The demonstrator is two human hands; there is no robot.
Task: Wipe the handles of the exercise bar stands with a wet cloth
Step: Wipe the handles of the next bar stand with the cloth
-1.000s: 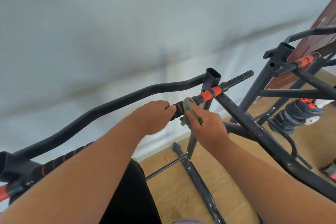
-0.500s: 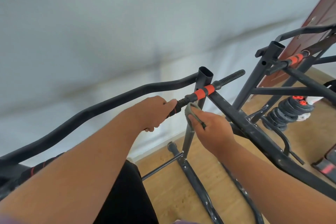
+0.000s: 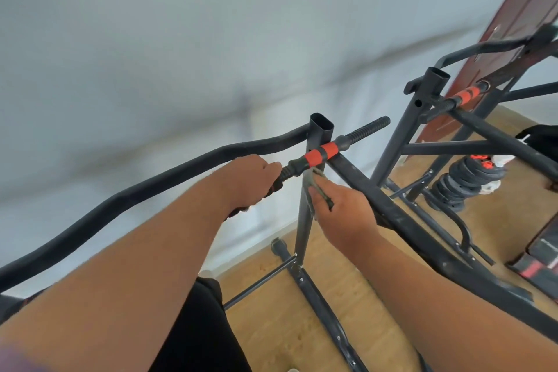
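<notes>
Your left hand point(image 3: 247, 181) grips the black-and-orange handle point(image 3: 320, 154) at frame centre. Your right hand point(image 3: 344, 211), at its 5 o'clock, pinches the grey cloth point(image 3: 314, 187) just below the handle, whether touching it unclear.

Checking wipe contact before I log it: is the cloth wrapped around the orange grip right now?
No, the cloth sits in the right hand just below the orange grip, not wrapped around it.

no legible text, labels or numbers
</notes>
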